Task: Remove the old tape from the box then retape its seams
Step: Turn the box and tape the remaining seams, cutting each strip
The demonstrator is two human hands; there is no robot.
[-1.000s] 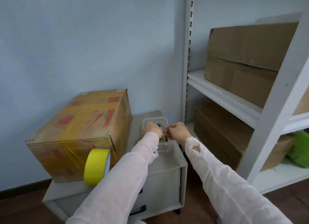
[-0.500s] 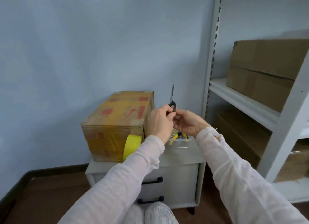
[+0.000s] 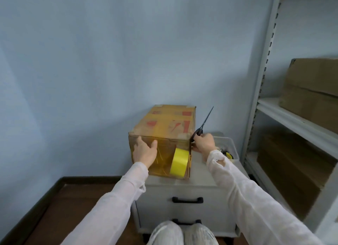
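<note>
Box (image 3: 164, 122) sits on bench (image 3: 201, 173), on the left part of its top, old yellowish tape still on its faces. Left grip (image 3: 145, 152): fingers straight and spread, palm on the box's near face, holding nothing. Right grip (image 3: 204, 143): at 3 o'clock of box, by its near right corner, fingers curled round scissors (image 3: 205, 120) handles; blades together, pointing to 1 o'clock. Yellow tape roll (image 3: 180, 162) on edge against near face, at 3 o'clock of left grip. Clear tray (image 3: 231, 146) at 3 o'clock of right grip

Yellow tape roll (image 3: 180, 162), red-printed brown box (image 3: 164, 124), black scissors (image 3: 203, 125).
</note>
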